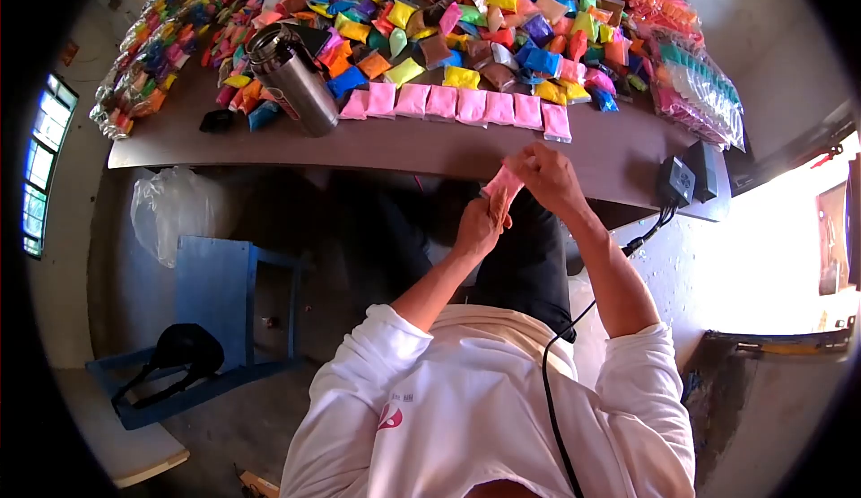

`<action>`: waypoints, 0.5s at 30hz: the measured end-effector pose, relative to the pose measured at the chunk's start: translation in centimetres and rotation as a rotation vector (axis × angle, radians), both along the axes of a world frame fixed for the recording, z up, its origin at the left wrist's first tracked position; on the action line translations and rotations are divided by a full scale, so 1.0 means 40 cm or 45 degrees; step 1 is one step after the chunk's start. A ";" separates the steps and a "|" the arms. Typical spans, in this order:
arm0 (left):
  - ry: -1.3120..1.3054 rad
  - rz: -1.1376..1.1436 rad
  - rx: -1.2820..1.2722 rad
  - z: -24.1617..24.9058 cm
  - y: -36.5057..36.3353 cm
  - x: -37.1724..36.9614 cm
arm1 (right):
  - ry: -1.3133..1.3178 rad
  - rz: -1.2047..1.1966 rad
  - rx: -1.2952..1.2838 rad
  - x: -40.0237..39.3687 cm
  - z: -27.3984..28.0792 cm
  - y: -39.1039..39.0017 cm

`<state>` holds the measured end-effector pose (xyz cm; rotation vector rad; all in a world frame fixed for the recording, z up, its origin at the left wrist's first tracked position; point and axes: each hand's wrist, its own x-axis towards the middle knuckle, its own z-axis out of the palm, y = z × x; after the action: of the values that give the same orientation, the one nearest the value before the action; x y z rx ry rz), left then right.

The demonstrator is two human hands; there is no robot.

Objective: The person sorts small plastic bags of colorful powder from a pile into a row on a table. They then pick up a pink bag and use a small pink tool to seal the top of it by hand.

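A small pink packet [505, 180] is held over my lap, just off the table's front edge. My left hand [483, 225] is closed around its lower end. The fingers of my right hand [546, 178] pinch together at its upper end; their exact grip is partly hidden. On the table in front of my hands lies a row of several pink packets [441, 101], side by side along the near edge.
Behind the row, a heap of colourful packets [466, 13] covers the dark table [395, 144]. A metal flask [300, 85] stands at the left. Strips of packets [695, 81] and a black box [676, 181] with a cable are at the right. A blue chair [213, 292] is at lower left.
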<state>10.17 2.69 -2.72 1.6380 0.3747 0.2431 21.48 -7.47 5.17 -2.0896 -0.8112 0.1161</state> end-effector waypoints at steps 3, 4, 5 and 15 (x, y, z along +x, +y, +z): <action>-0.022 0.016 0.027 0.013 0.000 -0.003 | -0.011 0.048 -0.040 -0.002 0.004 0.016; 0.001 0.020 0.096 0.024 0.003 -0.004 | -0.018 0.052 -0.033 0.004 0.007 0.020; -0.005 0.023 0.101 0.035 0.004 -0.006 | 0.064 0.019 -0.115 0.013 0.008 0.021; -0.078 -0.236 -0.174 0.062 0.019 0.001 | 0.250 0.078 0.058 0.032 0.014 0.008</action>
<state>10.23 3.45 -0.25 1.5157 0.1871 0.1248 22.74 -7.14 5.73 -1.9751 -0.7513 0.3280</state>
